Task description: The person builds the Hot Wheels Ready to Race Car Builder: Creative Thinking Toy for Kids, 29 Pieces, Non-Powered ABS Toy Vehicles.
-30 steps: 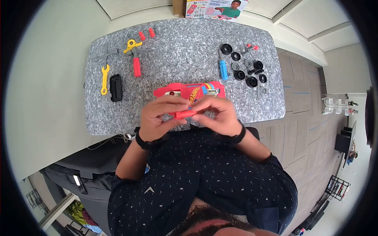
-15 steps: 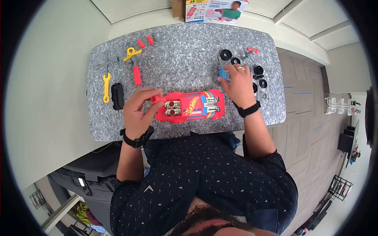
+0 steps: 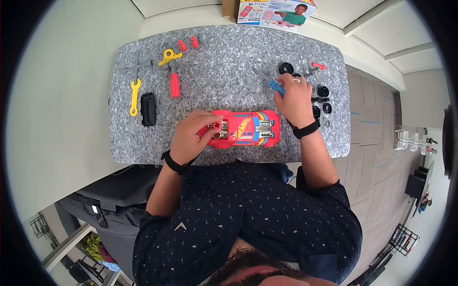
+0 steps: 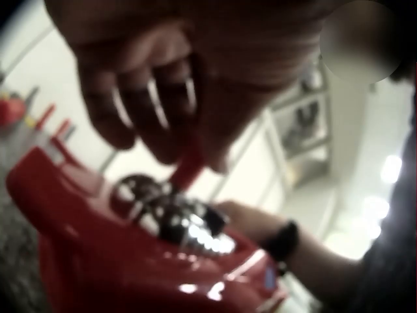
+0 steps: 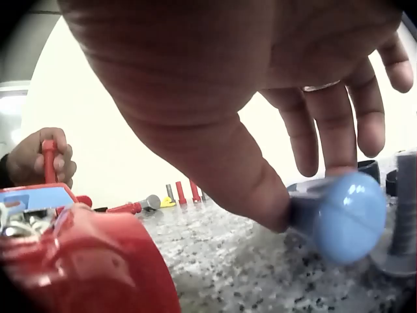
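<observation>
The red toy car [image 3: 245,128] lies on the speckled table with its silver engine parts facing up. My left hand [image 3: 191,136] pinches a small red piece [image 3: 217,125] over the car's left end; in the left wrist view that red piece [image 4: 189,168] is between thumb and fingers, just above the silver engine [image 4: 172,212]. At the right, my right hand [image 3: 298,101] grips the blue handle [image 3: 275,87] of a screwdriver, its grey tip pointing up and left. The right wrist view shows thumb and a fingertip at the blue handle [image 5: 352,218], the other fingers extended.
Black wheels [image 3: 323,91], rings and a red-and-grey piece [image 3: 318,66] lie around the right hand. On the left are a yellow wrench [image 3: 134,97], a black part [image 3: 148,109], a red-handled hammer [image 3: 174,86] and small red pieces [image 3: 194,42]. A printed box [image 3: 274,13] stands behind.
Both hands were together over the car; they separated, the left keeping the red piece. My right hand moved to the blue screwdriver, took hold of it and turned its tip leftward.
</observation>
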The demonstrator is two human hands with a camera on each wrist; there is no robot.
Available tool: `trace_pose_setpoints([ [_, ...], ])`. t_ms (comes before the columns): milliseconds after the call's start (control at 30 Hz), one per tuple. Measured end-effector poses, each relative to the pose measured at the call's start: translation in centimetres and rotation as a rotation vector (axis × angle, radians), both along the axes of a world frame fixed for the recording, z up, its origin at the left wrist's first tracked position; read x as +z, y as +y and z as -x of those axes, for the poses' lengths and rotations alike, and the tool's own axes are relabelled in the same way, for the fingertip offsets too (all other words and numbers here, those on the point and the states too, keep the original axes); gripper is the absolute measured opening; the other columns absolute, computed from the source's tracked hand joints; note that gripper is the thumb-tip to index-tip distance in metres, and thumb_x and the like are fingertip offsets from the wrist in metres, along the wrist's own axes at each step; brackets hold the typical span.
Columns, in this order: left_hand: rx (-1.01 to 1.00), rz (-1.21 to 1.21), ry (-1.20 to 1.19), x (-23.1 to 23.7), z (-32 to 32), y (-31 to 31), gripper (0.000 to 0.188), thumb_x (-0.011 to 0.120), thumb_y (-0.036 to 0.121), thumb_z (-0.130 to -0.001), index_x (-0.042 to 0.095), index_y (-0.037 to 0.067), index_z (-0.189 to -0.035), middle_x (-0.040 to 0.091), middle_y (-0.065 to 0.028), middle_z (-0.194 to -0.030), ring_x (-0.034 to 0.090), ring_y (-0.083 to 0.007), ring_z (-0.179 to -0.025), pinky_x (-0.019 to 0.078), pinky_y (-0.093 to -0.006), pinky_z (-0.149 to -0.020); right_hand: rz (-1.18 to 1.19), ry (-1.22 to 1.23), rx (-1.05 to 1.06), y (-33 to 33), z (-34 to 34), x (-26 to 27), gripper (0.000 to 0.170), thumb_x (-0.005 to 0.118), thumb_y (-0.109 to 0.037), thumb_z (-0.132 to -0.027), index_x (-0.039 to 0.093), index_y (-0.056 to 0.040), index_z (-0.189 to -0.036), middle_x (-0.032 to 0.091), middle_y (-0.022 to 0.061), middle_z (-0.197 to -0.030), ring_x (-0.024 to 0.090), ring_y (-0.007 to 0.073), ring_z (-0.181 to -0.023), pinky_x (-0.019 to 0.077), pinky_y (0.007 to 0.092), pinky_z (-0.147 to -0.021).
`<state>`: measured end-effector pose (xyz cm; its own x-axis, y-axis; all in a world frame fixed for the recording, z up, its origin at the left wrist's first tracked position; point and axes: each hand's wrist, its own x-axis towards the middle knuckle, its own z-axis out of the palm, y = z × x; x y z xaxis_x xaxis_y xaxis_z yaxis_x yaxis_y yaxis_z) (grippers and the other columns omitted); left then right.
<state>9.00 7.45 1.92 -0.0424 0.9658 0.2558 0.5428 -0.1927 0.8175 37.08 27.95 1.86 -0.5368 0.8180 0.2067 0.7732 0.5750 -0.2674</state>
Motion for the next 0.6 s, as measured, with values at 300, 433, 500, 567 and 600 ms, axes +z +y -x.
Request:
trace_pose_setpoints([
  [300, 0.073, -0.018, -0.076, 1.4, -0.1, -0.2, 0.052, 0.091, 0.005, -0.086, 0.077, 0.01, -0.136, 0.079, -0.0125, -0.129, 0.079, -0.0271, -0.108, 0.062, -0.0395, -0.094, 0.335, 0.706, 0.398, -4.9, 1.6, 8.6, 0.039, 0.086, -0.001, -0.087, 0.074, -0.0048, -0.123, 0.077, 0.0131, -0.115, 0.077, 0.0319, -0.098, 0.0598, 0.0384, -0.086],
  [433, 0.087, -0.092, -0.155, 2.4, -0.5, 0.3, 0.045, 0.091, 0.003, -0.085, 0.08, 0.008, -0.129, 0.081, -0.0121, -0.124, 0.08, -0.0251, -0.104, 0.0622, -0.0378, -0.092, 0.298, 0.592, 0.572, -7.0, 4.0, 10.7, 0.041, 0.085, -0.001, -0.088, 0.072, -0.006, -0.127, 0.077, 0.0131, -0.12, 0.076, 0.0376, -0.103, 0.0613, 0.0438, -0.088],
  [500, 0.068, -0.096, -0.174, 1.7, -0.4, 0.4, 0.039, 0.09, 0.002, -0.086, 0.082, 0.007, -0.124, 0.082, -0.0119, -0.118, 0.081, -0.0257, -0.101, 0.062, -0.0366, -0.089, 0.263, 0.603, 0.637, -7.7, 5.5, 10.9, 0.04, 0.083, -0.001, -0.089, 0.071, -0.0055, -0.127, 0.076, 0.0134, -0.121, 0.076, 0.0373, -0.105, 0.0613, 0.0452, -0.089],
  [567, 0.076, -0.058, -0.174, 1.2, -0.1, 0.1, 0.032, 0.088, 0.003, -0.087, 0.082, 0.006, -0.118, 0.083, -0.0118, -0.114, 0.081, -0.0261, -0.099, 0.0614, -0.0356, -0.086, 0.253, 0.595, 0.706, -8.1, 6.6, 11.1, 0.041, 0.079, 0.001, -0.091, 0.071, -0.0042, -0.131, 0.076, 0.0144, -0.122, 0.075, 0.0378, -0.109, 0.0618, 0.0472, -0.092],
  [600, 0.08, -0.038, -0.175, 0.9, 0.0, 0.0, 0.028, 0.088, 0.003, -0.088, 0.083, 0.006, -0.116, 0.083, -0.0117, -0.112, 0.081, -0.0262, -0.098, 0.0611, -0.0352, -0.085, 0.258, 0.613, 0.715, -8.2, 7.0, 11.0, 0.041, 0.077, 0.002, -0.092, 0.071, -0.0036, -0.132, 0.076, 0.015, -0.123, 0.075, 0.0383, -0.11, 0.0622, 0.0471, -0.092],
])
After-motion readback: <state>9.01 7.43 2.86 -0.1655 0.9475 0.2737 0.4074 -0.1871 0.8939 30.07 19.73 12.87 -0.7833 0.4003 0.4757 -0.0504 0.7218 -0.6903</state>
